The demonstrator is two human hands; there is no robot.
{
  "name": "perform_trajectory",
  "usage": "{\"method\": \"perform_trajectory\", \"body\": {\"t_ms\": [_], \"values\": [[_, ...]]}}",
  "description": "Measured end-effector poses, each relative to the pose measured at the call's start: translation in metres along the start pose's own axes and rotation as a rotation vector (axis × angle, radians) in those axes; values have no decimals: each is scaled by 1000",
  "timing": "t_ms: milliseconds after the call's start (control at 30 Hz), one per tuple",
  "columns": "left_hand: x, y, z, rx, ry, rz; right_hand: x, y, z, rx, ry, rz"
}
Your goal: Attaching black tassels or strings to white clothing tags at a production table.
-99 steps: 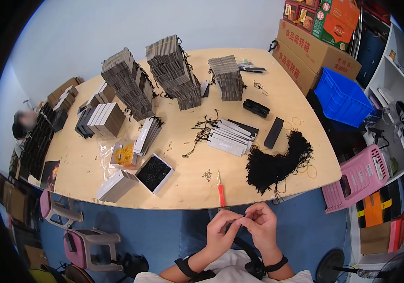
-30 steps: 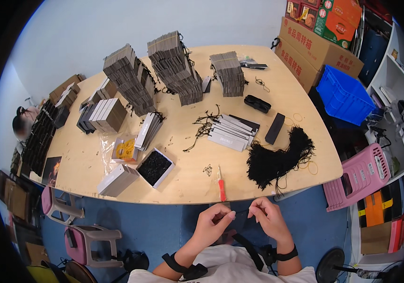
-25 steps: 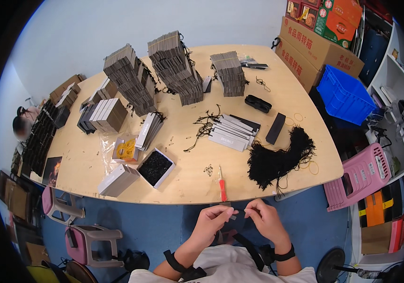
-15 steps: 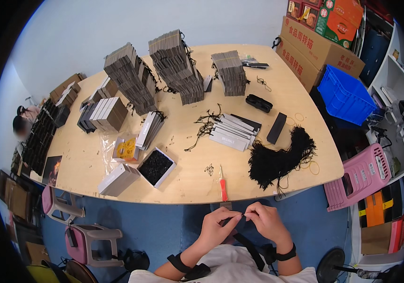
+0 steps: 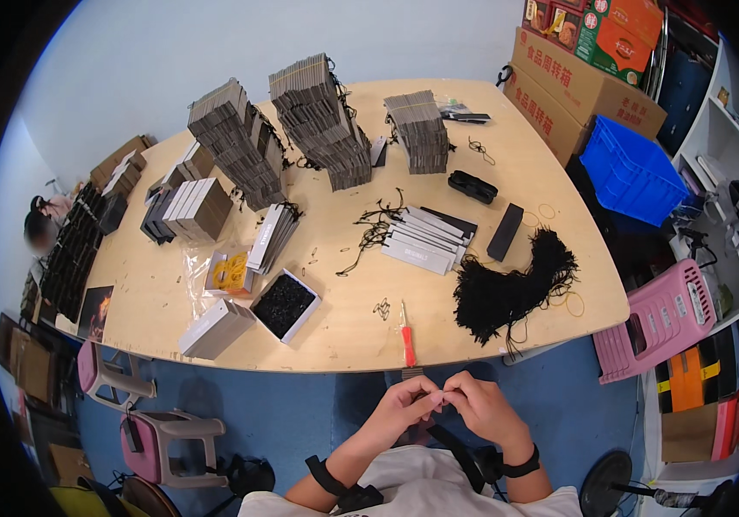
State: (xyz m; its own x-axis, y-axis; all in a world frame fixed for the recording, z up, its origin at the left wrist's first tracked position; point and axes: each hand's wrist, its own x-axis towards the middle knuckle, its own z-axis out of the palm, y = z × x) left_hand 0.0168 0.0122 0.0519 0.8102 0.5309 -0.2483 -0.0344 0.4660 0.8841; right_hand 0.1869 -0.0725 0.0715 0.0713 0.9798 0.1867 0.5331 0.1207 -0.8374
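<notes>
My left hand (image 5: 403,407) and my right hand (image 5: 478,408) meet fingertip to fingertip, just off the table's near edge. Both are pinched closed, and whatever lies between them is too small or too hidden to name. Straight ahead on the table (image 5: 343,340) lies a screwdriver (image 5: 408,343) with a red handle. Beside it are a few thin dark loops (image 5: 381,308). Farther back, grey-white printed sleeves (image 5: 421,250) with black cords lie fanned out. To the right spreads a heap of black cords (image 5: 507,293). A white box (image 5: 307,320) on the left holds small black pieces.
Tall banded stacks of grey sleeves (image 5: 322,129) stand at the back. A box of yellow rubber bands (image 5: 230,271) sits at left. Cardboard cartons (image 5: 550,86), a blue crate (image 5: 632,172) and pink stools (image 5: 658,323) flank the right side. Another person (image 5: 42,228) is at far left.
My hands have shifted slightly, and the fingertips are pressed closer together. A small dark bit seen between them before is now hidden. Things on the table have stayed put.
</notes>
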Motion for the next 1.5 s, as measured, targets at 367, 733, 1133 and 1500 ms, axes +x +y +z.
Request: {"method": "perform_trajectory", "body": {"t_ms": [367, 733, 1133, 1500], "values": [[-4, 7, 2, 9, -45, 117, -2, -1, 1, 415, -140, 225], [-5, 5, 4, -54, 62, 46, -4, -17, 12, -241, 242, -225], [-7, -1, 15, 588, 352, 387, -4, -12, 19, -214, 232, -162], [-1, -2, 14, 791, 454, 567, 0, -9, 20, -370, 140, -102]]}}
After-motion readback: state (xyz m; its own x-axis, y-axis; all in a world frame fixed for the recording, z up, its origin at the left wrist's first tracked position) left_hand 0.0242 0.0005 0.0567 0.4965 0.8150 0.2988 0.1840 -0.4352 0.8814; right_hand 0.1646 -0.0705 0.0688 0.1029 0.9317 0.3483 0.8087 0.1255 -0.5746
